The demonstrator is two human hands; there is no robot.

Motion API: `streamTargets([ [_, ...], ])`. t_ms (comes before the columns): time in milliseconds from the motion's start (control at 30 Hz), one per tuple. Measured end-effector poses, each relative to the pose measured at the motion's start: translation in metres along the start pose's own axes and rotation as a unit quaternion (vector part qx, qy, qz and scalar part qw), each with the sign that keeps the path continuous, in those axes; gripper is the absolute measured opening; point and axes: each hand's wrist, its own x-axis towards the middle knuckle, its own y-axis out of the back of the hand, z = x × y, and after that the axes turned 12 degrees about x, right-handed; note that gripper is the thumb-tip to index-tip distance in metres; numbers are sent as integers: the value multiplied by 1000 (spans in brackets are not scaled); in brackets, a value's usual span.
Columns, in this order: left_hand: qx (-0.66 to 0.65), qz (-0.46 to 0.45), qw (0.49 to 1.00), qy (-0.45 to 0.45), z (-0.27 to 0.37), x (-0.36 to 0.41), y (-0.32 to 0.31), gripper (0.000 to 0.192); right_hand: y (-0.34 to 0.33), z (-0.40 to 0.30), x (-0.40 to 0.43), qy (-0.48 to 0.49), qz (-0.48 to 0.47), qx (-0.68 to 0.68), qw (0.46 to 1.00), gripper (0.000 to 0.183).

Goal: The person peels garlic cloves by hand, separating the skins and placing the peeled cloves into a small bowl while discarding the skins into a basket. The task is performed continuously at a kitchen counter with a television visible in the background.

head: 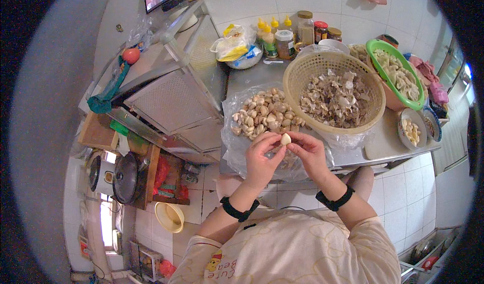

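Note:
Between the fingertips of my left hand (pixel 263 156) and my right hand (pixel 311 152) is a pale, smooth garlic clove (pixel 286 139). Both hands pinch it, one from each side, over the near edge of the table. Just beyond them a heap of garlic cloves (pixel 266 112), many in brownish skin, lies on a clear plastic sheet (pixel 236 148). To the right of the heap, a beige plastic colander (pixel 334 59) contains papery garlic skins (pixel 336 100). At the table's right end, a bowl (pixel 403 127) holds several pale peeled cloves (pixel 411 132).
Squeeze bottles (pixel 269 42) and lidded jars (pixel 305 27) line the wall. A green basket (pixel 418 95) of dumplings stands at the right, near a blue-rimmed bowl (pixel 435 123). A metal-mesh cabinet (pixel 172 98) borders the table's left side. A bowl with plastic bags (pixel 240 46) sits at the back left.

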Motion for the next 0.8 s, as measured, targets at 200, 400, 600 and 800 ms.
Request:
streamTargets([
  [200, 50, -6, 999, 9, 2, 2, 2, 18, -1, -1, -1, 52, 8, -78, 996, 26],
  [400, 13, -16, 999, 33, 3, 4, 3, 15, -3, -1, 0, 100, -8, -129, 987, 24],
  [600, -4, -35, 998, 53, 1, 6, 4, 14, -4, -2, 0, 95, -16, -120, 988, 24],
  [800, 7, -43, 997, 66, 1, 6, 5, 12, -4, -1, -1, 82, -13, -117, 990, 24],
])
